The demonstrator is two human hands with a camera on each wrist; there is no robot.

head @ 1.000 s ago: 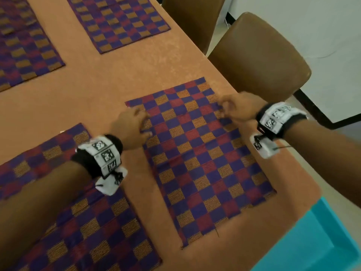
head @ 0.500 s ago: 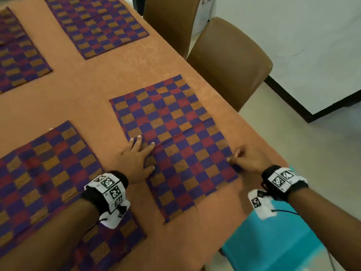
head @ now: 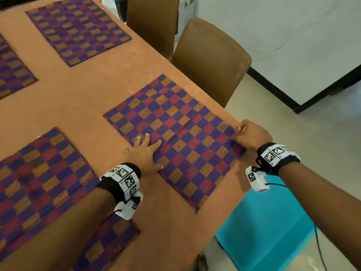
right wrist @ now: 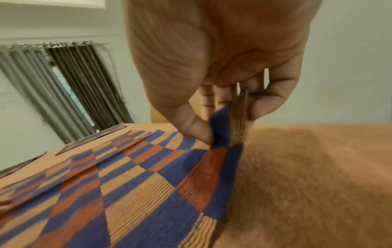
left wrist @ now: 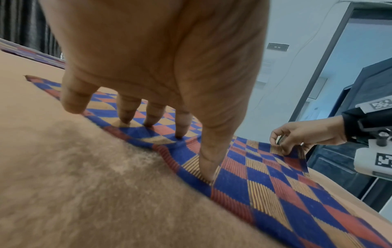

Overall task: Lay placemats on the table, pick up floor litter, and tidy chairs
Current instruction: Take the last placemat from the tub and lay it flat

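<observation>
A checkered placemat (head: 175, 137) in purple, red and orange lies on the orange table (head: 82, 98) near its right edge. My left hand (head: 145, 151) lies flat on the mat's left border, straight fingers (left wrist: 180, 124) pressing the cloth down. My right hand (head: 248, 133) pinches the mat's right edge between thumb and fingers (right wrist: 224, 127) and lifts it slightly off the table (right wrist: 307, 167). A crease runs across the placemat (left wrist: 265, 176) between the two hands.
Three more checkered mats lie on the table: near left (head: 43, 178), far left (head: 11, 71), far middle (head: 78, 28). Two brown chairs (head: 211, 59) stand at the right side. A turquoise seat (head: 265, 229) sits below my right forearm.
Both hands slid back along the mat's sides toward me. The left hand went from bunched fingers to a flat press; the right kept its pinch on the right edge.
</observation>
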